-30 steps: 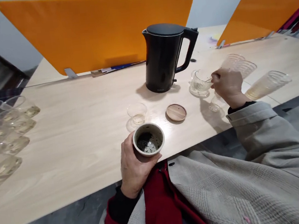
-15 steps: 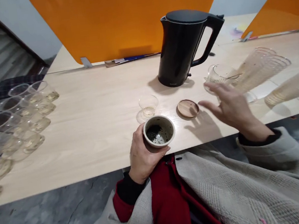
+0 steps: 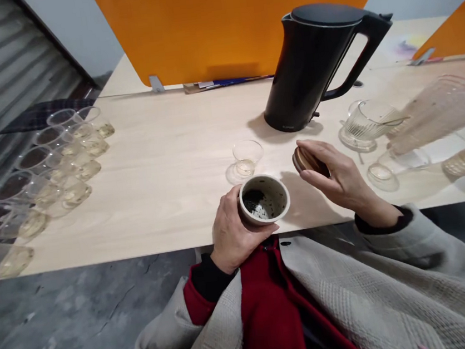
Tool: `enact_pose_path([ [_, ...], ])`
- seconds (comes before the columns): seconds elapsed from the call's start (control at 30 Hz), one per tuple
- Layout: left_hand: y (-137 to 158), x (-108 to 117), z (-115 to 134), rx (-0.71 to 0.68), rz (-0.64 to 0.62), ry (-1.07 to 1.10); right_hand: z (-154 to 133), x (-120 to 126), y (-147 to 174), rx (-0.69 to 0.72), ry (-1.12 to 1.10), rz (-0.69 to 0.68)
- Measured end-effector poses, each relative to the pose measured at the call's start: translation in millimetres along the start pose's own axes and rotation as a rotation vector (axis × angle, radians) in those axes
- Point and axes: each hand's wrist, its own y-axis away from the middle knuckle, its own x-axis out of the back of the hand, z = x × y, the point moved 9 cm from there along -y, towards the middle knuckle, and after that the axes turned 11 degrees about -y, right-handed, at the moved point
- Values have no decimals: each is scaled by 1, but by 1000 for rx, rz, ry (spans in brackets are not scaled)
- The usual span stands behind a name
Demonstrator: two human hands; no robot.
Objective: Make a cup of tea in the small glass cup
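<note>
Item one: the left hand (image 3: 234,231), which we find curled snugly around a small pale cup (image 3: 264,199) at the near edge of the desk (image 3: 165,171). The fingers wrap the cup's left wall and the thumb lies under its near rim. The cup stands upright, mouth up, with dark wet leaves lying in its bottom.

Item two: the right hand (image 3: 339,176), half closed, pinching a round wooden lid (image 3: 303,161) between thumb and fingers. We note the lid is lifted off the desk and tilted, its flat face turned towards the left and its edge towards us; it sits just to the right of the cup, apart from it.

Item three: a small clear glass (image 3: 248,156) just beyond the cup, upright, a little pale liquid in it.

Item four: a black kettle (image 3: 316,64) further back, handle to the right.

Item five: a ribbed glass pitcher (image 3: 364,123) right of the kettle, with larger clear glasses (image 3: 435,112) near it.

Item six: rows of clear cups (image 3: 47,167) at the left end of the desk.

Item seven: an orange divider (image 3: 232,23) behind.
</note>
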Motion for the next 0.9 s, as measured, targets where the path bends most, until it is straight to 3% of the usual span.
enact_pose_path([
  [0.13,0,-1,0,2,-10,-2,-82,-20,-13,229,-91,-188],
  [0.23,0,-3,-2,15,-17,-7,-111,-46,-15,353,-37,-269],
  [0.43,2,-7,-3,7,-29,-23,-108,-85,-11,350,60,-416],
  [0.77,-1,-12,-3,27,-64,-7,-111,-91,-9,399,151,-447],
  [0.9,-2,-9,-5,66,-62,57,-111,-81,-2,449,40,-349],
])
